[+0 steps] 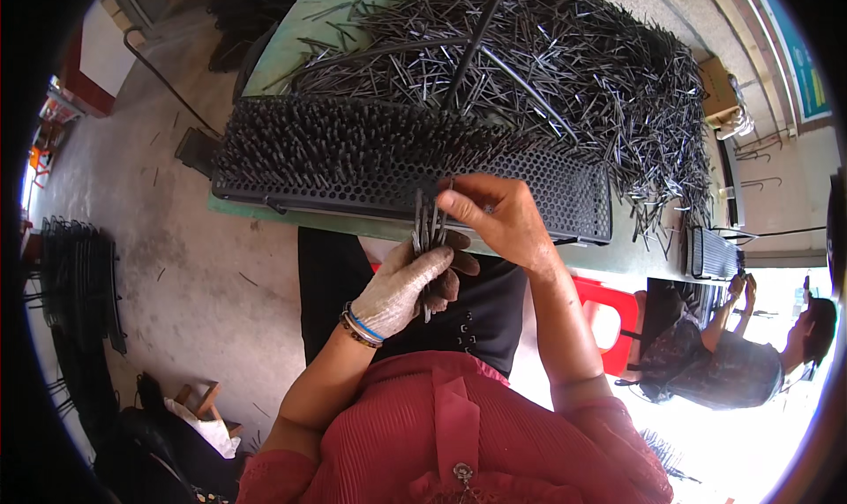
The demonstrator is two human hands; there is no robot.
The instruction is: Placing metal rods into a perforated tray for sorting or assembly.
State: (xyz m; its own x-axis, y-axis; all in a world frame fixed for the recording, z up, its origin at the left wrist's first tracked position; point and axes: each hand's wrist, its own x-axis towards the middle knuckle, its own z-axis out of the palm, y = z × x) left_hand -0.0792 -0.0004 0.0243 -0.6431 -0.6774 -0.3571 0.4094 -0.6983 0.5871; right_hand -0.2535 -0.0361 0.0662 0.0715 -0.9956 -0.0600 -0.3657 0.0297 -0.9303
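My left hand [401,290], in a pale glove with dark fingertips, is closed round a small bundle of thin black sticks [423,226] that point up and away from me. Bare, my right hand [507,213] pinches beside the top of the bundle, with a thin dark stick just showing at its fingertips. Both hands are at the near edge of a long black perforated rack [565,191]. Upright black sticks [309,142] crowd the rack's left and far holes. Toward the near right, its holes are bare.
A large heap of loose black sticks [600,71] covers much of the green table [282,45] beyond the rack. Black metal rods [481,41] cross above it. A red stool [618,314] and another person [723,354] are at right. Stacked black racks [79,274] stand at left.
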